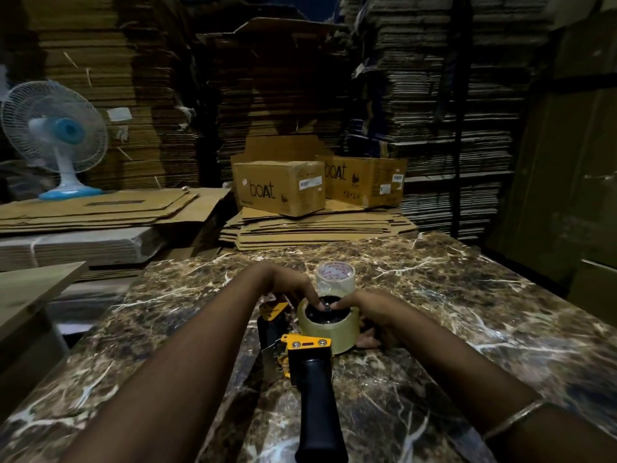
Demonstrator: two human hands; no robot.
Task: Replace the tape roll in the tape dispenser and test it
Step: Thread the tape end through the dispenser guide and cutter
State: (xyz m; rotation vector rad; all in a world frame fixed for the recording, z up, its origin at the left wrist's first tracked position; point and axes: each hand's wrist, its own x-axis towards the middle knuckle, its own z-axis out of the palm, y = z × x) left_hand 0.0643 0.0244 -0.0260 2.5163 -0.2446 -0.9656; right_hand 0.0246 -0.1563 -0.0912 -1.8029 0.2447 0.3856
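Note:
A yellow and black tape dispenser [309, 365] lies on its side on the brown marble table [450, 295], its black handle pointing toward me. A clear tape roll [329, 330] sits on the dispenser's black hub. My left hand [290, 289] reaches over the roll with fingertips pressing on the hub's centre. My right hand [370, 315] wraps the roll's right side, its fingertip also at the hub. Just behind stands a second tape roll [335, 277] with a red-printed white core, untouched.
Two closed "boat" cartons [280, 188] sit on flattened cardboard [317, 228] at the table's far edge. A white and blue table fan [55, 135] stands at far left on more flat cardboard. Tall cardboard stacks wall in the back.

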